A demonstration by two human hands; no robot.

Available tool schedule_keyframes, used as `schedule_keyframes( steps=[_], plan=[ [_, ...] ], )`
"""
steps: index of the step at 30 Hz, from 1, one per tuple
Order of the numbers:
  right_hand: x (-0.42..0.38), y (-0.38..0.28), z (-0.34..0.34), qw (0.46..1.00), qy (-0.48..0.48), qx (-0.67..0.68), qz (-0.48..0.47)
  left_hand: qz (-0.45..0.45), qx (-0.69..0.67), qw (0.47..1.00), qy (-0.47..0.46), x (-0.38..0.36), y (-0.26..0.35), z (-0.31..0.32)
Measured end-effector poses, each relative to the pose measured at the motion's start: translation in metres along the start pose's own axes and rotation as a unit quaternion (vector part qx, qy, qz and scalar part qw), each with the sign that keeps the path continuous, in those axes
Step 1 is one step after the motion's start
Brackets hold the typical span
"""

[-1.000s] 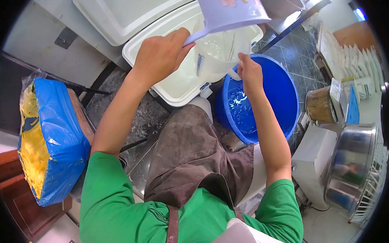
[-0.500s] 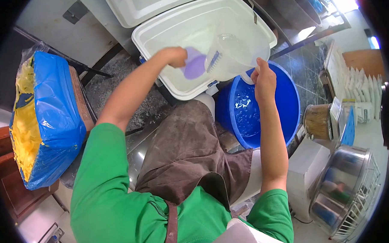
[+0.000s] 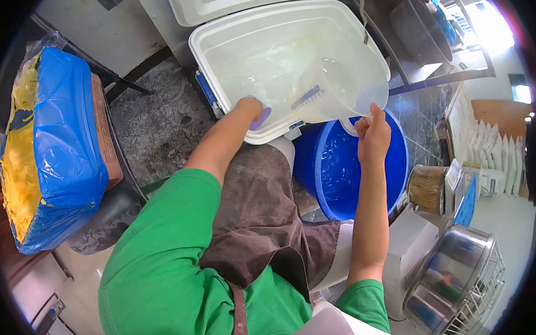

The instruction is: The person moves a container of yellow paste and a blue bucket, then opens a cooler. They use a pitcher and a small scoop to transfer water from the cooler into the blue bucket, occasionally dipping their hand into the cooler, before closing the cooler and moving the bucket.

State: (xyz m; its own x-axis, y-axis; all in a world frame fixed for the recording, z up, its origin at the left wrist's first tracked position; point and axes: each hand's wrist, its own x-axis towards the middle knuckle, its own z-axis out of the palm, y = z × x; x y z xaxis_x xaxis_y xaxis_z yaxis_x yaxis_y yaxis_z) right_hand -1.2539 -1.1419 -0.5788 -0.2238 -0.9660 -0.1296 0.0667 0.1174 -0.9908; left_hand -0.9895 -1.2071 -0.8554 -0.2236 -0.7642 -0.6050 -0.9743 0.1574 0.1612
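Note:
My left hand (image 3: 249, 107) reaches down into the open white cooler box (image 3: 228, 33) and grips a purple plastic scoop (image 3: 261, 116), mostly hidden behind the hand and dipped in the water. My right hand (image 3: 373, 131) holds the handle of a clear plastic measuring jug (image 3: 336, 91) with blue markings, held tilted over the cooler's near right corner. Just below the jug stands a blue bucket (image 3: 392, 163) with a wet inside.
A blue-lined bag of yellow material (image 3: 43, 146) rests on a stand at left. At right are a brown-filled jar (image 3: 425, 188), white packets (image 3: 498, 153) and a steel bowl in a wire rack (image 3: 455, 279). The cooler lid (image 3: 238, 3) stands open behind.
My left hand brought the purple scoop down from above the jug into the cooler's water. The jug stayed in my right hand over the cooler's edge. The view shifted lower.

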Motion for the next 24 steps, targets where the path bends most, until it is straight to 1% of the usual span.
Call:
schedule_keyframes(
  steps=[2, 6, 10, 13, 15, 16, 17, 18, 19, 20, 21, 22, 24],
  plan=[
    [0.001, 0.003, -0.002, 1.000, -0.004, -0.003, 0.000, -0.003, -0.004, 1.000, 0.004, 0.005, 0.001, 0.003],
    [0.002, 0.004, -0.003, 1.000, -0.007, 0.012, -0.008, 0.005, 0.002, 1.000, -0.024, 0.004, 0.005, 0.001],
    [-0.001, -0.001, 0.000, 1.000, -0.011, -0.002, -0.010, 0.024, 0.014, 0.997, -0.074, 0.002, 0.008, -0.010],
    [-0.001, -0.004, 0.001, 1.000, 0.008, 0.008, -0.004, 0.047, 0.012, 0.993, -0.110, 0.003, 0.002, -0.023],
    [-0.001, -0.004, -0.002, 1.000, -0.018, -0.019, 0.006, 0.061, 0.000, 0.991, -0.116, 0.016, -0.007, -0.026],
    [0.000, -0.002, -0.003, 1.000, -0.007, -0.028, 0.007, 0.064, 0.006, 0.991, -0.114, 0.026, -0.012, -0.022],
    [0.000, -0.003, -0.002, 1.000, -0.002, -0.025, 0.005, 0.008, -0.214, 0.973, -0.090, 0.052, -0.023, -0.004],
    [-0.001, -0.004, -0.002, 0.999, -0.004, -0.033, 0.005, -0.050, -0.421, 0.903, -0.064, 0.048, -0.021, -0.006],
    [-0.002, -0.004, -0.002, 0.999, -0.005, -0.041, 0.004, -0.047, -0.417, 0.905, -0.066, 0.045, -0.019, -0.008],
    [-0.002, -0.004, -0.002, 0.999, -0.007, -0.041, -0.003, -0.094, -0.553, 0.828, -0.016, 0.007, -0.009, -0.036],
    [-0.003, -0.005, -0.001, 0.999, 0.000, -0.038, -0.001, -0.138, -0.673, 0.726, 0.032, -0.022, -0.002, -0.059],
    [-0.003, -0.006, 0.000, 0.999, -0.001, -0.037, -0.002, -0.137, -0.668, 0.731, 0.027, -0.032, -0.002, -0.070],
    [-0.003, -0.007, 0.000, 0.999, 0.000, -0.035, 0.001, -0.085, -0.675, 0.727, 0.099, -0.047, -0.005, -0.087]
  ],
)
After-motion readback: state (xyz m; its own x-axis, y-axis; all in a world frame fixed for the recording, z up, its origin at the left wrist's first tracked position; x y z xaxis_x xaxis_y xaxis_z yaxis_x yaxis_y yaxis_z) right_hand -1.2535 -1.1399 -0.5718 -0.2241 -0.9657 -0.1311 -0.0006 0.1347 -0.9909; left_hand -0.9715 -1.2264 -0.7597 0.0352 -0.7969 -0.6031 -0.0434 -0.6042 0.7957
